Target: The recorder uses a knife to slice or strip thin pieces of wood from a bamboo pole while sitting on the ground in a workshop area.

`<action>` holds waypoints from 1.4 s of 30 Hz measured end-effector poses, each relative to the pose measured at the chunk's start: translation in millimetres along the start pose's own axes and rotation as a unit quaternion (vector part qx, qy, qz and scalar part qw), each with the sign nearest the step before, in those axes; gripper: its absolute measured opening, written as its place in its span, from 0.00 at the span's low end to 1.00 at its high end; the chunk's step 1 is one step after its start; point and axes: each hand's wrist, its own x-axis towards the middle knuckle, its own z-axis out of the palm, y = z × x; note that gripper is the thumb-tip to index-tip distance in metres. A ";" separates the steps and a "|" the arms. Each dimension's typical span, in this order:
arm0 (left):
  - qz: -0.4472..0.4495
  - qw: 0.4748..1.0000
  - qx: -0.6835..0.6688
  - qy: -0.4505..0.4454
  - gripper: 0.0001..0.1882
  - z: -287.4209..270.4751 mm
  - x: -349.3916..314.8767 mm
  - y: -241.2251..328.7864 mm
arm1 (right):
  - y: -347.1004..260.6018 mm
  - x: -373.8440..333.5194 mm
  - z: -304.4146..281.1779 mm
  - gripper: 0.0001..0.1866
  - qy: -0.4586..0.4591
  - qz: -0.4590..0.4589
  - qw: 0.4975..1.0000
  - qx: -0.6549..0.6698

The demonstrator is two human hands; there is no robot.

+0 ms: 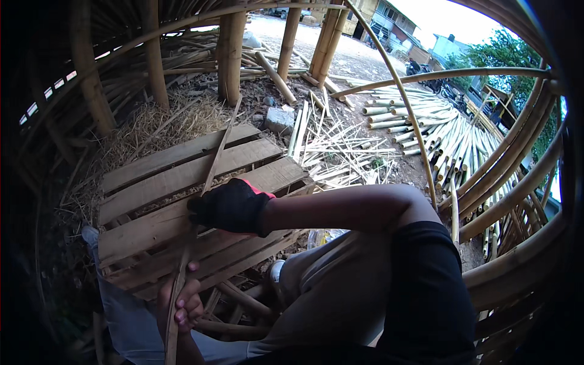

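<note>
A long, thin bamboo strip (220, 146) slants over the slatted wooden platform (146, 228), its near end running down toward my lap. My right hand (231, 207), in a black glove with red at the cuff, is closed around the strip near the middle of the slats. Whether a tool is also inside that fist is hidden. Closer to me, my bare left hand (185, 301) wraps its fingers around the lower part of the same strip, just off the platform's near edge.
Bamboo posts (231, 58) stand beyond the platform, with dry shavings (176, 125) at their feet. Split bamboo pieces (340, 152) litter the ground by a grey stone block (280, 120). Cut bamboo poles (438, 131) are piled to the right, behind a curved bamboo frame (517, 194).
</note>
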 end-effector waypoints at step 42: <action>-0.052 0.960 0.247 0.120 0.21 9.7 10.9 21.0 | -34.3 -4.8 -13.6 0.16 -0.190 0.125 0.974 0.002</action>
